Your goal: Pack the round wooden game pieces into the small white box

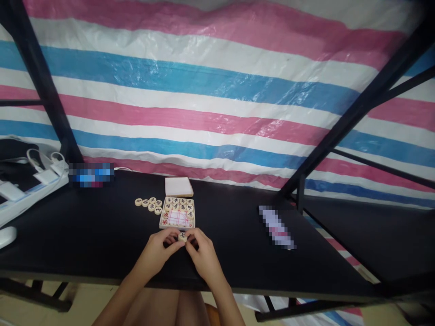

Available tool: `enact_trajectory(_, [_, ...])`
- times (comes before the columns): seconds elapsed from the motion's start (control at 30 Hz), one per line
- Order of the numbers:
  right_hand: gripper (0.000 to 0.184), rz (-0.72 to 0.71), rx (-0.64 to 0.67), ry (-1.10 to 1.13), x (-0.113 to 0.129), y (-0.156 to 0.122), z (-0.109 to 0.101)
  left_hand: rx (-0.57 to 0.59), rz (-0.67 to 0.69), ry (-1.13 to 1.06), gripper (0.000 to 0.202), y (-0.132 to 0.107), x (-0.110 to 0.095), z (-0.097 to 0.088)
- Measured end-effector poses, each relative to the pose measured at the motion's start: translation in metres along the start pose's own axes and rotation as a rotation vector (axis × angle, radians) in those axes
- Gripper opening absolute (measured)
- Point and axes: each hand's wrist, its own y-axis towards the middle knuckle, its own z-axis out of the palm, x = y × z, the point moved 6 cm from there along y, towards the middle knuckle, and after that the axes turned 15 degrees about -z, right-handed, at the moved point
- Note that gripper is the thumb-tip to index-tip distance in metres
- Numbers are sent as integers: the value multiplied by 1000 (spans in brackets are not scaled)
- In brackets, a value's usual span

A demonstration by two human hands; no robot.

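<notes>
Between the fingertips of my left hand (162, 248) and my right hand (201, 248) is a round xiangqi piece (182, 237) with a black character facing up. Both hands pinch it just in front of an open box (160, 222). Inside the box, several pieces with black characters fill the back rows and right side, and red ones sit at the left. A folded paper board with red lines (178, 218) shows in the middle of the box. Left of it, several loose xiangqi pieces (152, 207) lie on the black table, characters up.
Behind the box lies its pale lid (178, 186). A blurred-out item (277, 227) rests on the right. Far left are a power strip (34, 192) with chargers, a white mouse (7, 236) and another blurred item (91, 175). A striped sheet (204, 95) hangs behind the black table (102, 235).
</notes>
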Motion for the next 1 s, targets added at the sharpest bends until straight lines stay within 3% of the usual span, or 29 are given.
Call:
enact_trajectory(0.27, [24,2,5,-36,0,-1,-1,-86,69,113,25,1,4,-2])
enact_trajectory(0.5, [22,17,13,-7,-2,-1,1,-66,117,168,20,-1,3,2])
enact_trajectory(0.77, [20,-40,9,-11,7,1,-2,-52,66,126,19,1,2,-1])
enact_trajectory(1.0, [20,15,10,-61,-2,0,-1,-61,47,150,17,0,2,-4])
